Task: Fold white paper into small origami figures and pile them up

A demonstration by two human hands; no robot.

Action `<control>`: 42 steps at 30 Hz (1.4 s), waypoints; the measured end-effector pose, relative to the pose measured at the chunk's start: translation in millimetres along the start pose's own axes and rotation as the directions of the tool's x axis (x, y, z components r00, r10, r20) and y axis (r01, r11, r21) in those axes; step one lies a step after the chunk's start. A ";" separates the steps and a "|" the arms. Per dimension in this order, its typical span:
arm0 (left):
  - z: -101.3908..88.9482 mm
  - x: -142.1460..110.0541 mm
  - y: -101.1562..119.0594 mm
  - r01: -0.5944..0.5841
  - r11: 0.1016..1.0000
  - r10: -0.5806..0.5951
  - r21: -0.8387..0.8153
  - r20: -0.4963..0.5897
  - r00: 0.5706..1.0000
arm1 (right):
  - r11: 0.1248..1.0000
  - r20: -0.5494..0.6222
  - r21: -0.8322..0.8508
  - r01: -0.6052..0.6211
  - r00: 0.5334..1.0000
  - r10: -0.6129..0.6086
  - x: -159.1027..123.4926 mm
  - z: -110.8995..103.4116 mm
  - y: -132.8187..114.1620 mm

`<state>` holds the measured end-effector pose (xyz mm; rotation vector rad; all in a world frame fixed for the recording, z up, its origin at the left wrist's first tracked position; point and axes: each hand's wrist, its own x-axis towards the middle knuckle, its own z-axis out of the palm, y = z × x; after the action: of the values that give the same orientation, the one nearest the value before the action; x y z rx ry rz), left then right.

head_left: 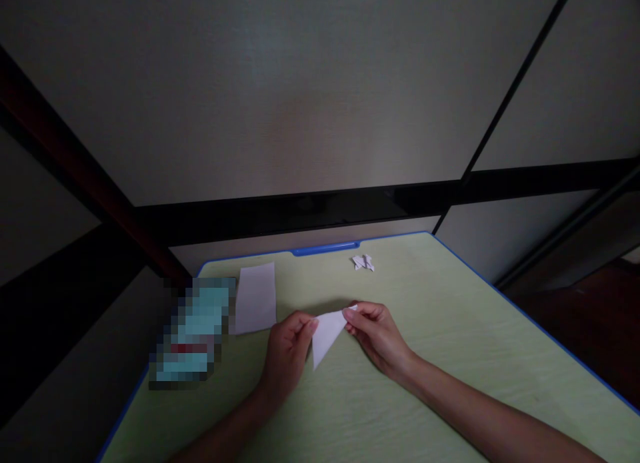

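Folded paper is clamped by the fingers of left hand and right hand; left of it lies a white sheet, beyond it a small paper piece.

green table | pixelated teal item, left side | panels beyond

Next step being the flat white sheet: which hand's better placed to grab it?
Left, probably. The left hand is close by the flat white sheet; the right hand is farther off, beyond the folded paper. Both hands pinch that paper, so the left would need to let go first.
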<state>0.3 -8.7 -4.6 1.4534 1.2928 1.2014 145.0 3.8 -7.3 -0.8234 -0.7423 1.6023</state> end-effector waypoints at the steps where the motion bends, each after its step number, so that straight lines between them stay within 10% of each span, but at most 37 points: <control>1: 0.2 0.3 -0.6 0.005 1.000 -0.005 -0.003 0.005 1.000 | 1.000 -0.005 -0.002 0.006 1.000 -0.006 -0.1 0.1 0.1; 13: 1.3 0.2 -1.4 0.055 0.996 -0.053 -0.073 0.038 0.998 | 0.943 0.074 -0.325 0.074 0.996 -0.053 -1.0 -2.7 5.2; 42: 3.0 2.3 0.1 0.115 0.986 -0.109 -0.123 0.051 0.993 | 0.924 0.014 -0.375 0.071 0.997 -0.071 0.5 -6.9 10.1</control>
<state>3.3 -6.3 -4.8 1.2927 1.2299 1.1495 145.1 2.9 -19.5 -1.0569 -1.0888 1.4140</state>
